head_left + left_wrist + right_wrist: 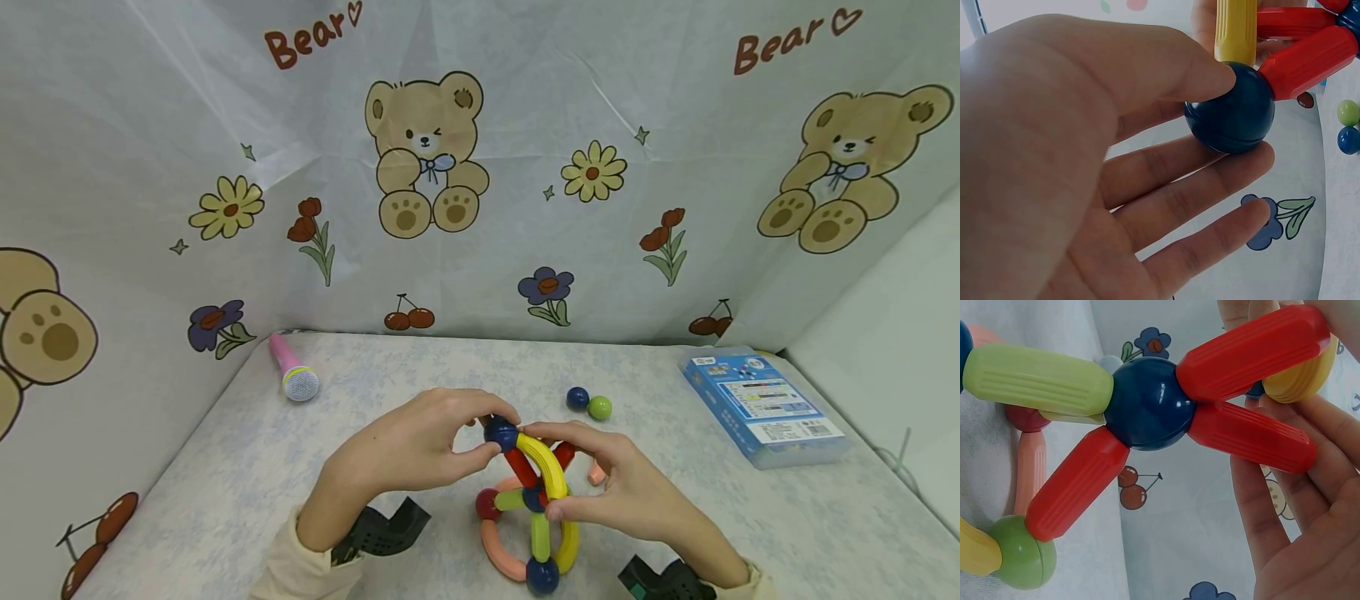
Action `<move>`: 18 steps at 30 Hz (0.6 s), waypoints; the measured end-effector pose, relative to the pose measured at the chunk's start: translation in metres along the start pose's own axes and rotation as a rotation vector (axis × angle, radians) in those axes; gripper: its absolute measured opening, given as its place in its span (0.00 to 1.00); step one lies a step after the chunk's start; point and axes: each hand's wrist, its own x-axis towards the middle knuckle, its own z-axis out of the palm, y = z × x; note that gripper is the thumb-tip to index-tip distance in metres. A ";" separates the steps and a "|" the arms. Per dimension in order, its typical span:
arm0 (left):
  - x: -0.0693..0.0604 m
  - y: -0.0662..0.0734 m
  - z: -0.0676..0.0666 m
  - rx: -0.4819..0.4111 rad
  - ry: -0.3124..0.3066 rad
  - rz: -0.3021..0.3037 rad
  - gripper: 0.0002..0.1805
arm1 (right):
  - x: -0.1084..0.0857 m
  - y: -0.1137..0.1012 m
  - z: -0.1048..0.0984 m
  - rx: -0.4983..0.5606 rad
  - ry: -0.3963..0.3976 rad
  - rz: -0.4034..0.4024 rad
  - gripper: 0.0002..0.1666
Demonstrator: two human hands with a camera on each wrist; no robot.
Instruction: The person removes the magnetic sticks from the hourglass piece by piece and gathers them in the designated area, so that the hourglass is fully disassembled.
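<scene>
My left hand (412,442) pinches a dark blue ball (501,433) between thumb and fingers; in the left wrist view its other fingers extend below the ball. A yellow curved rod (549,463) meets this ball, and my right hand (618,479) grips the rod. Red rods (1254,353) rise from a central blue ball (1150,403). Below, a ring joins pink curved rods (501,552), a red ball (487,504), another blue ball (542,576) and a green ball (1024,552). Light green straight rods (540,536) run to the centre. My right hand partly hides the structure.
A loose blue ball (577,398) and a green ball (600,407) lie behind the structure. A small pink piece (596,473) shows beside my right hand. The toy microphone (294,370) lies back left, and a blue box (765,408) lies at the right.
</scene>
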 end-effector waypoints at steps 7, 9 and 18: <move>0.000 0.000 0.000 0.004 0.001 -0.002 0.16 | 0.000 0.000 0.000 0.002 -0.005 -0.002 0.37; 0.000 0.000 0.000 0.001 0.001 -0.002 0.16 | 0.000 0.000 0.000 0.006 -0.006 -0.003 0.36; 0.000 0.000 0.000 0.003 0.001 -0.007 0.16 | 0.000 0.001 -0.001 0.016 -0.009 -0.017 0.35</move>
